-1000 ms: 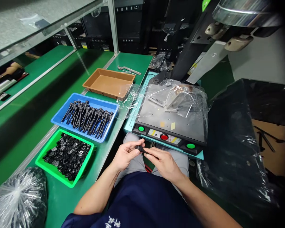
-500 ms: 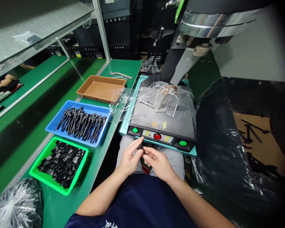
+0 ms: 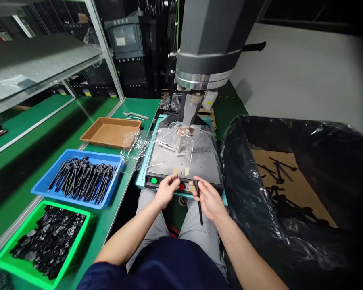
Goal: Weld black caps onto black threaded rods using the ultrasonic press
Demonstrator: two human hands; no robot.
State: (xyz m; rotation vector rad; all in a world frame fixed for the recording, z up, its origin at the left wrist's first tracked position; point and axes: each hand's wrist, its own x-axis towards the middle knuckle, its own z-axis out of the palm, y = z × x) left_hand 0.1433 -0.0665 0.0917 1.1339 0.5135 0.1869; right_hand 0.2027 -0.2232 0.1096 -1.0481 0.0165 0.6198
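Observation:
My right hand (image 3: 210, 198) pinches a black ribbed rod (image 3: 200, 209) near its thicker upper end. The thin shaft hangs down below the fingers, over my lap. To the left of it, my left hand (image 3: 165, 191) is apart from the rod, with a small gap between thumb and fingers and nothing visible in them. Its fingertips are in front of the red button (image 3: 181, 187) on the machine's front panel. Similar black rods with thick heads (image 3: 86, 177) lie in a blue tray (image 3: 38, 189). Small black parts (image 3: 50, 239) fill a green bin (image 3: 3, 257).
A machine with a grey metal plate (image 3: 166, 163) stands ahead, its dark head (image 3: 211, 44) above. Clear film covers the fixture (image 3: 183, 141). A brown tray (image 3: 109, 135) and a wrench (image 3: 136, 115) are on the green bench. Right, a black-lined container (image 3: 238, 161) holds black pieces on cardboard.
My hands were together around a small dark part; now they are apart, and the rod shows below my right hand. The head view has turned right and upward.

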